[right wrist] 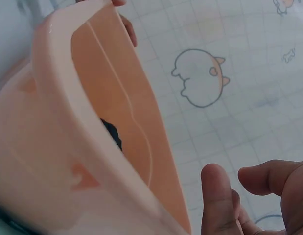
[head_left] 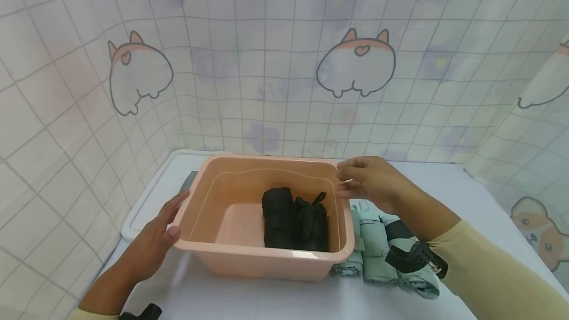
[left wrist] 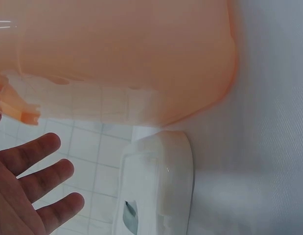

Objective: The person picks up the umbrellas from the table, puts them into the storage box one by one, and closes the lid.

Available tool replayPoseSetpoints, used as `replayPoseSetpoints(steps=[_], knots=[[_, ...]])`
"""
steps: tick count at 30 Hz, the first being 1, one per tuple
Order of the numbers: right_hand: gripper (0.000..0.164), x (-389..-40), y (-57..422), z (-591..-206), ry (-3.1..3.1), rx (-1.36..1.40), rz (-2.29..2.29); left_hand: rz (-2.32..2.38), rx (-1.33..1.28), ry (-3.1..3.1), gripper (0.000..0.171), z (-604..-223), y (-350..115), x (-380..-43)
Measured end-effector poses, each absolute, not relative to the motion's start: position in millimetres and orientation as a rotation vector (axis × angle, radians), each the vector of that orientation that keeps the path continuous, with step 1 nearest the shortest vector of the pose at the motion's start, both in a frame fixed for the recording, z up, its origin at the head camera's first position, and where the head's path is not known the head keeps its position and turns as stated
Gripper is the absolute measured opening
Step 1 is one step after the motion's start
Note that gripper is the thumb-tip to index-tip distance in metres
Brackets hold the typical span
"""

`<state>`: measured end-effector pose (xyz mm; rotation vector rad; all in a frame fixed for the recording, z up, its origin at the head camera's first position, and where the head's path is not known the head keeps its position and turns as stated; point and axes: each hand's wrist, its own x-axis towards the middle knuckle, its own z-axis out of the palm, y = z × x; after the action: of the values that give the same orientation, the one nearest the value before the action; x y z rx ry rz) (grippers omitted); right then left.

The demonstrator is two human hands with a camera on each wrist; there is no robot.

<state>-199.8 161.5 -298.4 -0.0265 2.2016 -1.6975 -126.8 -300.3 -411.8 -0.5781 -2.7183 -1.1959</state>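
A peach plastic basin point(head_left: 284, 265) stands in the middle of the white table. Inside it, toward the right, two black rolled fabric bundles point(head_left: 279, 216) lie side by side, the right one with a small loop on top. My left hand point(head_left: 153, 236) is at the basin's left rim, its fingers extended along the outside; in the left wrist view several fingers point(left wrist: 48, 178) spread apart below the rim. My right hand point(head_left: 369, 181) hovers at the right rim corner with loosely bent fingers, and the right wrist view has its thumb and fingertips apart, holding nothing.
Several pale green fabric rolls point(head_left: 378, 256) lie right of the basin, partly under my right forearm. Behind and left of the basin is a white lidded box point(head_left: 151, 201) with a grey part on it. A patterned curtain point(head_left: 266, 63) surrounds the table's back and sides.
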Motion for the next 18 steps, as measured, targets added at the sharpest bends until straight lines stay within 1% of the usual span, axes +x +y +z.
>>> replayPoseSetpoints(steps=[9,18], knots=[[0.055,-201,186,-309,2.234,0.0,-1.638,-1.188,-0.575,-2.708,0.059,-413,-300,-127],[0.052,-198,207,-320,2.253,-0.003,-1.555,-1.201,-0.577,-2.705,0.06,-412,-298,-126]])
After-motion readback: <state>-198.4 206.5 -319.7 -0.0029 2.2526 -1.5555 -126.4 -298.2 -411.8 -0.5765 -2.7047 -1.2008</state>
